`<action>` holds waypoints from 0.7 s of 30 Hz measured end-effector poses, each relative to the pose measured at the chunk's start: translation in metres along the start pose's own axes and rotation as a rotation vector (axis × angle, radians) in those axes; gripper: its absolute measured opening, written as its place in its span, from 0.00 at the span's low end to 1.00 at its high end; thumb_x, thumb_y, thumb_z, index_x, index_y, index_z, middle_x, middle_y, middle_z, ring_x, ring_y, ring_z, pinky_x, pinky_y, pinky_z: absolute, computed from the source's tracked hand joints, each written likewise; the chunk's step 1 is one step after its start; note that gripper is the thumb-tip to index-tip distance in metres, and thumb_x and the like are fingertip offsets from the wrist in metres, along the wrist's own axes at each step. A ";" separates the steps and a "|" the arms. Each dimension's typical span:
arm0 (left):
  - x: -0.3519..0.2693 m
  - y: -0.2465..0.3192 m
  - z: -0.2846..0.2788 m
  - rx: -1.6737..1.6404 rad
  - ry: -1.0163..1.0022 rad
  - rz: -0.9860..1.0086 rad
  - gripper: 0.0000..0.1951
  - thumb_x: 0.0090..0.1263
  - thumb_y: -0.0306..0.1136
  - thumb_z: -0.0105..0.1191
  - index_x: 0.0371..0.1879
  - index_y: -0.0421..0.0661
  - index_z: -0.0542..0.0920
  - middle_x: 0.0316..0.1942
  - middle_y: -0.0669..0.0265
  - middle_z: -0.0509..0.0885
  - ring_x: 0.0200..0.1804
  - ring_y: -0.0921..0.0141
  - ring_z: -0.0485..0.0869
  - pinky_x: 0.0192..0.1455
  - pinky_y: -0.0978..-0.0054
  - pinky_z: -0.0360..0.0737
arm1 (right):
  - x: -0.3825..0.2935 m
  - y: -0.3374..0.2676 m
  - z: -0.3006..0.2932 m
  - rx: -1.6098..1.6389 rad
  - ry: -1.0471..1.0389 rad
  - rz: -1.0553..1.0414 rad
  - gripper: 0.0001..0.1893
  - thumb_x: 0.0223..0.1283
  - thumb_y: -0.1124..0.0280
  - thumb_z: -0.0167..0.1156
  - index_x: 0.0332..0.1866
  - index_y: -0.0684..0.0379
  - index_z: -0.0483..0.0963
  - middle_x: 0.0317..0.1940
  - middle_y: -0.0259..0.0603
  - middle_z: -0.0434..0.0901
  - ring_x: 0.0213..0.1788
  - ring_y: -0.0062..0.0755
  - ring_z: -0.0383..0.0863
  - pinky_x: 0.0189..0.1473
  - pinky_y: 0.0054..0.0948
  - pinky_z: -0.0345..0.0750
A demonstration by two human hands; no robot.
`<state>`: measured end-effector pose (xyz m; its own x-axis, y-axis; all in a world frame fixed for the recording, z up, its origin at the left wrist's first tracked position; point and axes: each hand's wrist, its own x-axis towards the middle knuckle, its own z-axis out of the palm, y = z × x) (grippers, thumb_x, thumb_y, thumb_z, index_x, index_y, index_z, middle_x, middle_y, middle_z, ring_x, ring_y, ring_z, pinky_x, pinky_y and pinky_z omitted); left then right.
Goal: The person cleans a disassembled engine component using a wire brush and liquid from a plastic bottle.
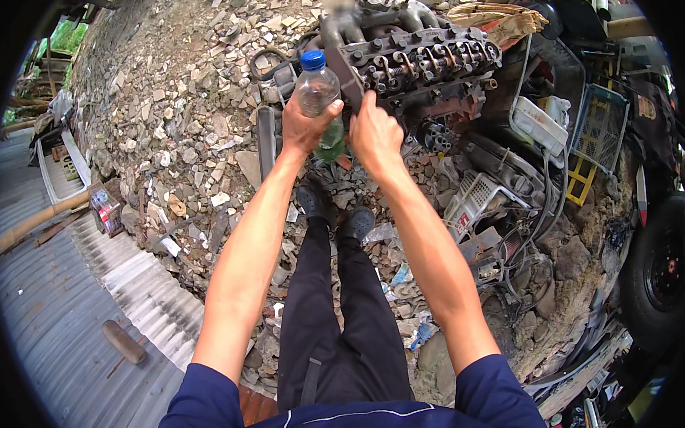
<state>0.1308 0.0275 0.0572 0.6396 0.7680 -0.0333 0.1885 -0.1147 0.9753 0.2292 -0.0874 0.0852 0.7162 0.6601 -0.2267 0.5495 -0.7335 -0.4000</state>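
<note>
My left hand (307,125) is wrapped around a clear plastic bottle (318,91) with a blue screw cap. Greenish liquid shows in its lower part, and the bottle stands roughly upright in the grip. Close beside it, my right hand (376,133) is curled with its index finger along a flat brown piece (346,72); what kind of thing this is I cannot tell, and the thumb is hidden. Just beyond both hands lies an engine (427,64) with its valve cover off. Rocker arms (433,58) and springs are exposed along its top.
Broken stone and tile rubble (199,107) covers the ground. To the right lie a white plastic crate (473,204), hoses, a whitish reservoir (541,125) and a black wheel (660,270). Corrugated metal sheets (61,317) at the left carry a cylindrical piece (124,341).
</note>
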 end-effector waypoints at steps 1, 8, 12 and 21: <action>0.001 -0.001 -0.007 0.016 0.001 0.005 0.25 0.60 0.48 0.70 0.51 0.44 0.84 0.44 0.65 0.88 0.47 0.72 0.86 0.53 0.73 0.80 | -0.017 -0.005 0.002 0.004 -0.001 0.003 0.19 0.67 0.66 0.60 0.56 0.63 0.64 0.36 0.58 0.85 0.38 0.61 0.88 0.37 0.52 0.85; 0.000 0.002 -0.006 -0.016 0.026 -0.023 0.23 0.62 0.46 0.69 0.50 0.44 0.84 0.44 0.66 0.88 0.46 0.73 0.85 0.53 0.73 0.80 | -0.022 0.017 -0.015 -0.055 -0.046 0.000 0.22 0.65 0.65 0.64 0.57 0.61 0.65 0.42 0.59 0.83 0.41 0.60 0.88 0.40 0.50 0.86; 0.001 -0.001 -0.007 -0.080 -0.006 -0.038 0.24 0.62 0.46 0.68 0.52 0.44 0.83 0.44 0.67 0.87 0.46 0.73 0.84 0.52 0.73 0.79 | -0.035 0.017 -0.012 0.069 -0.052 0.062 0.20 0.68 0.62 0.61 0.55 0.63 0.66 0.40 0.59 0.85 0.41 0.61 0.88 0.40 0.49 0.85; 0.000 -0.006 -0.008 -0.063 0.004 -0.037 0.27 0.59 0.47 0.70 0.52 0.43 0.82 0.44 0.65 0.88 0.47 0.71 0.85 0.54 0.71 0.80 | -0.046 0.039 -0.066 0.683 -0.114 0.465 0.29 0.69 0.42 0.57 0.50 0.63 0.77 0.35 0.57 0.86 0.42 0.55 0.88 0.48 0.45 0.81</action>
<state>0.1240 0.0330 0.0527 0.6297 0.7738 -0.0686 0.1645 -0.0465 0.9853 0.2464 -0.1571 0.1388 0.7372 0.3535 -0.5758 -0.1997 -0.7002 -0.6855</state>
